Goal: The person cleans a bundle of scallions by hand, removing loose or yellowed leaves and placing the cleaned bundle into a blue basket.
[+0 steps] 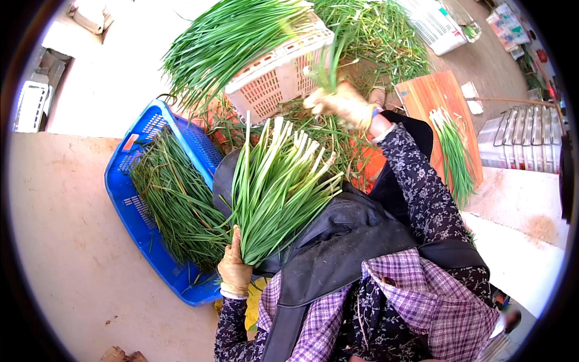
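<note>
My left hand (235,267), in a cream glove, grips the leaf end of a fanned bunch of garlic chives (280,190). The bunch rests on the black apron (344,240) over my lap, pale cut ends pointing away from me. My right hand (346,106), gloved too, is out ahead to the right and blurred by motion. A few loose green leaves (334,63) are at its fingers; whether they are held or flying free is unclear. Just beyond that hand stands a white plastic crate (280,81), with a large heap of chives (235,40) on top.
A blue plastic basket (158,253) with loose chive leaves (181,199) stands at my left. To the right, a small bunch of chives (452,149) lies on a wooden board (418,95). Leaf scraps (384,40) pile up behind the crate. Metal racking (520,135) stands far right.
</note>
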Available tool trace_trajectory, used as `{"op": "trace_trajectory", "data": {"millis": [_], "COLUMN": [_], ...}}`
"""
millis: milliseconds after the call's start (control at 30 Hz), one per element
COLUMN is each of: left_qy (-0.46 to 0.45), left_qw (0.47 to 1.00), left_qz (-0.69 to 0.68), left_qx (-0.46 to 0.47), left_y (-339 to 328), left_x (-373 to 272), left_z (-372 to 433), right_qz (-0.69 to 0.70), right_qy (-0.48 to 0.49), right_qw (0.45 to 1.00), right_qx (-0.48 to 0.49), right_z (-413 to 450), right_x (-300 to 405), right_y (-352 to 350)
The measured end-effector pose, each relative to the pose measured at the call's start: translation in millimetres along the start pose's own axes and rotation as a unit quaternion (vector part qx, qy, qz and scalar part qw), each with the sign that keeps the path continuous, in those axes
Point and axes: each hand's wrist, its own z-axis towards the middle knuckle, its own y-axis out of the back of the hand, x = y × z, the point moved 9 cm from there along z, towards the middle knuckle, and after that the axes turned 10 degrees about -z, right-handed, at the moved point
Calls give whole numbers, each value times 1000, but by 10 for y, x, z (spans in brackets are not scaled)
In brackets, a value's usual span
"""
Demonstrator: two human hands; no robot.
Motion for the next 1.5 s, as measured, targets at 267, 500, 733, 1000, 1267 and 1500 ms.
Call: {"op": "trace_trajectory", "data": {"millis": [267,500,733,1000,1267,1500], "left_qy": [-13,4,152,164,152,158], "left_qw": [1000,994,874,860,837,869], "left_qz": [-19,-104,-449,-477,-526,-468], "left_qx": [-7,40,107,74,9,11], "left_y": [38,-77,-290,-356,127,-150], "left_x": [-145,-55,235,383,89,521], "left_z": [75,130,80,-17,262,49], "right_qz": [-212,81,-5,17,-485,-83], "right_qy": [-66,-96,-2,-33,152,-51], "right_qw": [965,989,981,994,783,986], "right_qx": [143,81,193,104,360,133], "right_z": [-48,179,274,124,-575,-318], "right_x": [-139,-334,-382,160,-10,-370], "right_y": [-657,-62,-984,9,-1305,-445]}}
